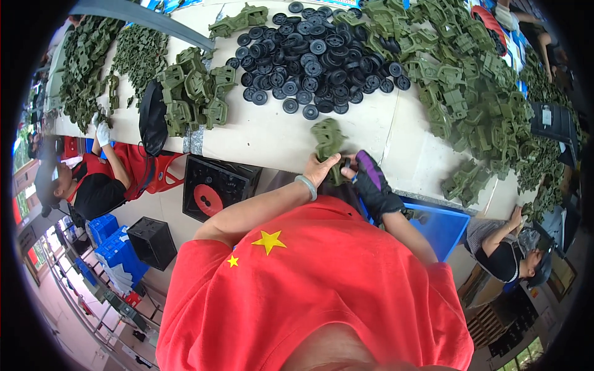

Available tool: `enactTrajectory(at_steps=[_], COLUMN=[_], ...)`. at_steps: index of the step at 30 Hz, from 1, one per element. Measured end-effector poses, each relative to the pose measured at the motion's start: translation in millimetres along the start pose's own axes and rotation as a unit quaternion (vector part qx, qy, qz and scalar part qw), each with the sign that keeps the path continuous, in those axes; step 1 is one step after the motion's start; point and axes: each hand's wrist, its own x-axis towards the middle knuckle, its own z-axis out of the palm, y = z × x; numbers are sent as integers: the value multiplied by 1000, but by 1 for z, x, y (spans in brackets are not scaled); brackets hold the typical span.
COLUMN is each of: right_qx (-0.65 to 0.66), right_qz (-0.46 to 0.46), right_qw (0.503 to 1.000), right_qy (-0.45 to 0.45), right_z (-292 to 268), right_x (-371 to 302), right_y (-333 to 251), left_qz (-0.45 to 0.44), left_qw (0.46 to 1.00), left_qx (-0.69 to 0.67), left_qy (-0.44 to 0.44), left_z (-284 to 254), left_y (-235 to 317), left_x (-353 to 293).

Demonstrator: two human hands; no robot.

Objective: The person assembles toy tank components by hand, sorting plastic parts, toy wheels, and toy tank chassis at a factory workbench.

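At the near edge of the table, my bare left hand (322,169) grips an olive-green plastic toy vehicle body (328,137), which tilts away from me over the tabletop. My right hand (371,183), in a black and purple glove with bare fingertips, is closed at the near right side of that body. A small dark piece shows at its fingertips, too hidden to name. Beyond both hands lies a large heap of black toy wheels (312,62). Green vehicle bodies (458,93) are piled to the right, and a smaller stack of green bodies (195,89) sits to the left.
A metal bar (148,23) crosses the upper left. A black bag (153,117) hangs at the table edge. Below stand a black crate (213,185) with a red disc and a blue bin (442,229). Co-workers sit at left (99,191) and right (504,250).
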Motion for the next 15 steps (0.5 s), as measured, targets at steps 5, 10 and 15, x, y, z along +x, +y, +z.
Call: enactTrajectory(at_steps=[5,10,15], right_qx=[75,-99,-170], right_qz=[0,-101,-204], right_qw=[997,985,951], right_qy=[-20,99,161], right_z=[-5,-53,-73], right_x=[-27,-39,-9], right_y=[59,7,-10], left_qz=[155,152,196], left_qw=[907,797,717], left_qx=[391,583,668], left_qy=[-2,-26,-36], left_z=[11,16,16], left_y=[34,73,90], left_x=[-13,2,13])
